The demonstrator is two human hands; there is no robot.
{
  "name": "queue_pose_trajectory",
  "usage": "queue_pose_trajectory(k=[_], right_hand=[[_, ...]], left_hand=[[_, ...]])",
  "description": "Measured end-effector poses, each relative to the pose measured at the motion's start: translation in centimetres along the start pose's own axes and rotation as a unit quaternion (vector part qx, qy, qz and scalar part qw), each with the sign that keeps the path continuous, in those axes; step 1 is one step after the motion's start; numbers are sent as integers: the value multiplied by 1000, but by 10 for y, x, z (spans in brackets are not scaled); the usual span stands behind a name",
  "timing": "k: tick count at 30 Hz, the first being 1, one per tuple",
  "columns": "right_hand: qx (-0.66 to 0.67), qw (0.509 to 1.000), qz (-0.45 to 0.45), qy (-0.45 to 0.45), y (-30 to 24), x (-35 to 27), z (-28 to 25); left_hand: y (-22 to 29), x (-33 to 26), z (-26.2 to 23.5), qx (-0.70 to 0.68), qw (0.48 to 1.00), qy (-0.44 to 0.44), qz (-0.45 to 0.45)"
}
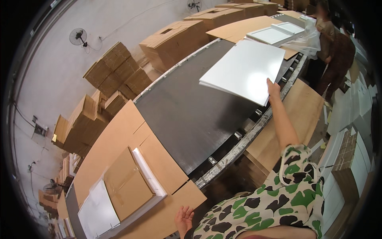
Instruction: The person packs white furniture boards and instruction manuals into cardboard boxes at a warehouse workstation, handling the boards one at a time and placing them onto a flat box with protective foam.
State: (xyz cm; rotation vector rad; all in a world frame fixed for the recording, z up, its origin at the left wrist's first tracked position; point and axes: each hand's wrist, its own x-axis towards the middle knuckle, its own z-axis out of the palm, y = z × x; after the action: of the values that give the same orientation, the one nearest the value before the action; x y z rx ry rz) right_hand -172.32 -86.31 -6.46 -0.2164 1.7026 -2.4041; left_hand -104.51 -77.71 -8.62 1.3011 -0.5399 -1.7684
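At the far right part of the conveyor, my right hand [273, 88] grips the near right edge of glossy white panels [242, 67]. At least two are stacked, their edges slightly offset at the left corner. My left hand [184, 218] is low in the view with its fingers apart, holding nothing. It is close to the near edge of a flat cardboard sheet [159, 159]. On that sheet lie a smaller brown cardboard piece [129, 181], a white panel [97, 209] and a long white strip [149, 171].
The dark conveyor belt [191, 103] has a metal roller rail [234, 155] on my side. Beyond it stand stacked cardboard cartons [119, 71]. More white panels [274, 34] and clear plastic film [308, 42] lie farther along, where another person [336, 51] stands. Stacked boards [346, 167] rise at right.
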Motion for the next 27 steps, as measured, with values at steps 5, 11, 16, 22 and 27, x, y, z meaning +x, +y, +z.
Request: queue_pose_trajectory(k=[5, 11, 16, 22, 27], right_hand=[[-304, 933, 186, -45, 98, 38, 5], [-344, 926, -132, -84, 140, -70, 4], [-285, 922, -155, -210, 164, -214, 10], [-241, 862, -6, -445, 134, -384, -21], [-168, 746, 12, -644, 109, -579, -36]], left_hand=[[-20, -4, 40, 52, 998, 21, 2], [-54, -6, 35, 60, 995, 64, -53], [-90, -37, -19, 4, 992, 122, -28], [-118, -54, -80, -25, 997, 58, 32], [-154, -134, -183, -39, 988, 124, 89]])
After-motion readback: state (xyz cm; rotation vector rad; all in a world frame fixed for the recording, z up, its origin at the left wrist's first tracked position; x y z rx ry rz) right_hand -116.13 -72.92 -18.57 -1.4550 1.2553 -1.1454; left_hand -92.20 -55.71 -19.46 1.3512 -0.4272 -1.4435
